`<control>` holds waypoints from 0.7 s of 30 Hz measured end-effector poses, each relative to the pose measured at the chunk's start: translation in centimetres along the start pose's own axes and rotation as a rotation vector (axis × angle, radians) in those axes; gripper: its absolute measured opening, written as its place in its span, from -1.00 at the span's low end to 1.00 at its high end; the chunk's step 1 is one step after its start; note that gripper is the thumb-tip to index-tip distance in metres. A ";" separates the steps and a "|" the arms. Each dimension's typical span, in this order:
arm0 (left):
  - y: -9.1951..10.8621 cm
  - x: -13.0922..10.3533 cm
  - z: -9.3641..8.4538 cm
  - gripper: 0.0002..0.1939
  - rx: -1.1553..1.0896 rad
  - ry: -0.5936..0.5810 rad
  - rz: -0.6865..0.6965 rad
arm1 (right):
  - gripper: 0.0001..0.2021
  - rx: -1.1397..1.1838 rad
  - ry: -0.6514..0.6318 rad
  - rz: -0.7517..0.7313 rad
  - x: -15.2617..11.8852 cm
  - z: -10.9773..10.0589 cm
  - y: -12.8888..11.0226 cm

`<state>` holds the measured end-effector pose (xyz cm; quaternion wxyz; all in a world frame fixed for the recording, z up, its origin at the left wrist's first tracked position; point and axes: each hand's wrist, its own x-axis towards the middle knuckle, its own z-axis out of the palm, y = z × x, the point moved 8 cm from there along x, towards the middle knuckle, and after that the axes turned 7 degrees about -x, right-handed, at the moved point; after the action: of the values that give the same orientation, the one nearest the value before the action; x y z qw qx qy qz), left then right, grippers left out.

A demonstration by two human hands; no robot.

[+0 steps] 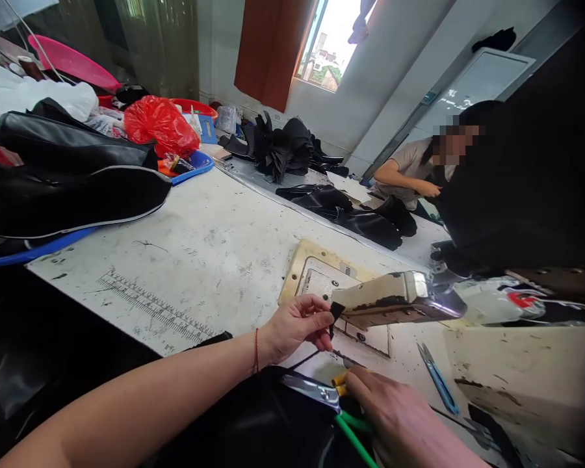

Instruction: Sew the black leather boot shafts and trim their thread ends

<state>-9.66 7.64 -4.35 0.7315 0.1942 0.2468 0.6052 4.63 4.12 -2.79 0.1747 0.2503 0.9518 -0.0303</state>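
My left hand (pixel 299 327), with a red cord round its wrist, pinches the end of a small black strip (pixel 338 312) in front of the sewing machine. Below and to the right, my right hand (pixel 394 406) is closed on a pair of scissors (pixel 312 391) with green and yellow handles. Their silver blades point left over black leather-like material (pixel 258 422) at the table's front edge. A thin dark strand runs down from near my left hand toward that material. Part of the scissors' handles is hidden under my right hand.
The sewing machine's pale arm (pixel 380 296) stands just beyond my hands. Blue thread snips (pixel 439 380) lie to the right. Black pieces fill a blue tray (pixel 73 239) at the left, and more black pieces (pixel 331 208) lie across the table. Another person (pixel 419 169) sits opposite.
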 end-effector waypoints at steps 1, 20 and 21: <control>0.0 0.1 -0.1 -0.42 -0.011 0.007 0.003 | -0.57 -0.018 0.004 -0.008 0.3 0.0 -0.2; 1.4 0.6 -3.0 -0.60 0.127 0.257 0.208 | -0.75 0.915 0.184 0.212 -3.1 -4.2 -1.1; 1.3 0.6 -2.6 -0.64 0.175 0.238 0.216 | -0.69 1.184 0.191 0.205 -2.6 -3.6 -2.8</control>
<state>-12.13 8.44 -5.77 0.6081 0.2094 0.3610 0.6753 4.25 1.02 1.41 -0.0782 0.3968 0.7557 -0.5152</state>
